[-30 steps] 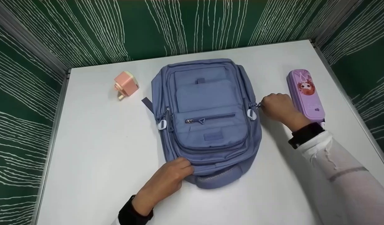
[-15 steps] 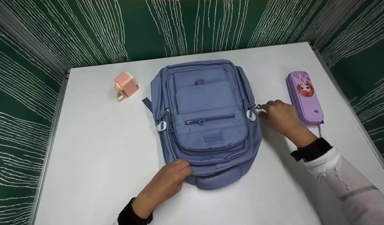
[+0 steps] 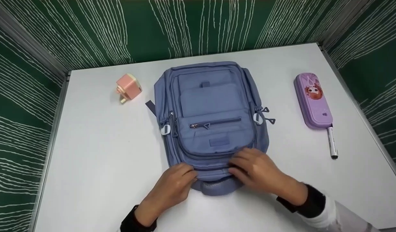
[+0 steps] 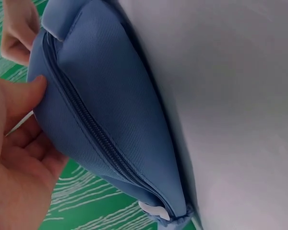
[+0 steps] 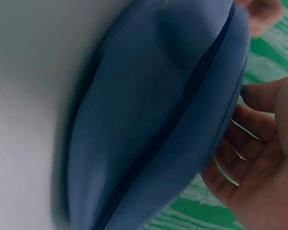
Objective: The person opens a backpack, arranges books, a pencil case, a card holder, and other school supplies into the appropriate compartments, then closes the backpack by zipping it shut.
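A blue backpack lies front side up on the white table, its near end towards me. My left hand pinches the near edge of its front; in the left wrist view the thumb presses close beside a closed zipper. To the right, my right hand touches the same near edge. In the right wrist view its fingers lie loosely against the fabric, thumb at the edge, with some blur. Two triangular zipper pulls stick out from the backpack's right side.
A pink cube-shaped object with prongs, like a plug adapter, sits at the back left of the table. On the right lie a purple pencil case and a white marker. Green walls with white streaks stand around the table.
My right hand has let go of the zipper pull at the backpack's right side and moved down and left to the near edge. My left hand has stayed in place.
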`<act>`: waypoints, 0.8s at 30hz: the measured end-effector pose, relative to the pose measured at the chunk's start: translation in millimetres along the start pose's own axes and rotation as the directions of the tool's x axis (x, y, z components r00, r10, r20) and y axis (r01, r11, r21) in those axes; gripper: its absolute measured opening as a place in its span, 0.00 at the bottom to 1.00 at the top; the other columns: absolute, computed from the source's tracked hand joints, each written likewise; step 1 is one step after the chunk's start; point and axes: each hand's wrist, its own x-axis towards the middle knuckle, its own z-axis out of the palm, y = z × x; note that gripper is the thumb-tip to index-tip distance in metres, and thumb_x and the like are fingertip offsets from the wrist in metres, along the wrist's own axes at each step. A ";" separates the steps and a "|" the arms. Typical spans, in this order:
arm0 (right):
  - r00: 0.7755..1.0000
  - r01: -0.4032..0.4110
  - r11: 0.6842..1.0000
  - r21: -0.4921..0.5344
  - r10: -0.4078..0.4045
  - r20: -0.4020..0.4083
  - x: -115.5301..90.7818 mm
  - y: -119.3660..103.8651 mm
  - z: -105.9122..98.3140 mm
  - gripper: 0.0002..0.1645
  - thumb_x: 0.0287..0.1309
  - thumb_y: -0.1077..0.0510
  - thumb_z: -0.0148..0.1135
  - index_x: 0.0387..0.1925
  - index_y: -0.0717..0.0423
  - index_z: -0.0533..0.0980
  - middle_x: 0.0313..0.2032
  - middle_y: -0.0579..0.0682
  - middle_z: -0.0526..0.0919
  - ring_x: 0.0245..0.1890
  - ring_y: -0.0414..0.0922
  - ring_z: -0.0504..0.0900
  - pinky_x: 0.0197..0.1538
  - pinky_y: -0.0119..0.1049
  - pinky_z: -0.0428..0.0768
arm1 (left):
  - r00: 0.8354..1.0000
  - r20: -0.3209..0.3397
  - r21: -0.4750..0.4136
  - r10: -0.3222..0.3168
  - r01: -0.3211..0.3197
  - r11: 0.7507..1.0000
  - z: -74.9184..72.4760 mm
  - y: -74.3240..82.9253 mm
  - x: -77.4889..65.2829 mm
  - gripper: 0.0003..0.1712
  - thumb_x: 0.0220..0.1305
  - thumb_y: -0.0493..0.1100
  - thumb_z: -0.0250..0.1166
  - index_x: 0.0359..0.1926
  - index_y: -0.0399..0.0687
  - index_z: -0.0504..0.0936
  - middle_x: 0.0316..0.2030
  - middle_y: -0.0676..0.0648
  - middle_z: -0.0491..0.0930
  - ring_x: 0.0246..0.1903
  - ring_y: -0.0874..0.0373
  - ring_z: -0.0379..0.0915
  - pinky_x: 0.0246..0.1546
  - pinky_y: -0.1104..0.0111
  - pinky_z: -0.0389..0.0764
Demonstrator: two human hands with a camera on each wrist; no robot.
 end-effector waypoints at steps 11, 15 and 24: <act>0.993 0.112 0.993 -0.044 -0.109 0.049 2.7 -24.4 18.5 0.11 0.52 0.62 0.79 0.36 0.56 0.85 0.34 0.46 0.82 0.33 0.44 0.80 0.38 0.39 0.82 | 0.952 -0.203 -0.009 -0.228 0.231 0.973 -16.4 -42.0 24.9 0.04 0.64 0.30 0.68 0.38 0.34 0.88 0.36 0.43 0.83 0.40 0.48 0.80 0.46 0.59 0.82; 0.992 0.126 0.990 -0.063 -0.124 0.034 0.1 -24.9 21.3 0.11 0.51 0.62 0.79 0.35 0.56 0.84 0.33 0.46 0.82 0.32 0.44 0.80 0.37 0.39 0.83 | 0.885 -0.233 0.055 -0.402 0.425 0.904 -22.5 -68.4 39.0 0.06 0.66 0.28 0.65 0.42 0.30 0.87 0.39 0.38 0.84 0.42 0.43 0.80 0.48 0.54 0.82; 0.993 0.121 0.991 -0.065 -0.120 0.020 -3.4 -27.1 26.8 0.10 0.52 0.63 0.78 0.35 0.57 0.84 0.33 0.46 0.82 0.30 0.44 0.80 0.34 0.38 0.81 | 0.761 -0.121 0.138 -0.638 0.649 0.748 -20.1 -113.1 60.5 0.15 0.69 0.35 0.67 0.49 0.25 0.85 0.42 0.33 0.82 0.44 0.37 0.78 0.47 0.48 0.80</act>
